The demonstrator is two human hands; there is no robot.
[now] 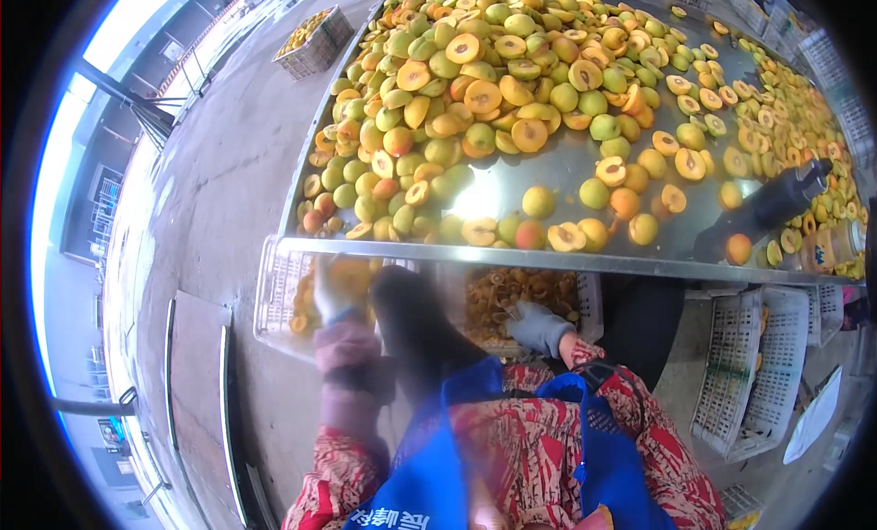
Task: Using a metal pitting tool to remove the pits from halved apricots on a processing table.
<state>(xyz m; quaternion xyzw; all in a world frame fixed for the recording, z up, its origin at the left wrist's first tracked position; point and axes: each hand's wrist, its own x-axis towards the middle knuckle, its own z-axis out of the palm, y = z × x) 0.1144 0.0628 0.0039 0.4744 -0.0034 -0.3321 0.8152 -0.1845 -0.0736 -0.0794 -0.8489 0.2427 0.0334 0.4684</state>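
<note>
A big heap of stone fruit (484,96), yellow-green to orange like apricots or peaches, lies on a metal table (493,192). Many are halved, some with the pit showing. My left hand (329,297), in a pale glove, is smeared by motion over a white crate (269,302) holding orange fruit pieces, just below the table's near edge; its fingers cannot be made out. My right hand (539,329) wears a grey glove and rests at a second crate (589,306) of brownish-orange pieces or pits. Its fingers look stretched out, with nothing visible in them.
The table's raised metal rim (548,262) runs above both crates. A dark cylindrical object (776,201) lies among the fruit at right. Pale crates (749,375) stand on the floor at right. A full fruit crate (315,41) sits at far left. Metal-edged boards (196,393) lie at left.
</note>
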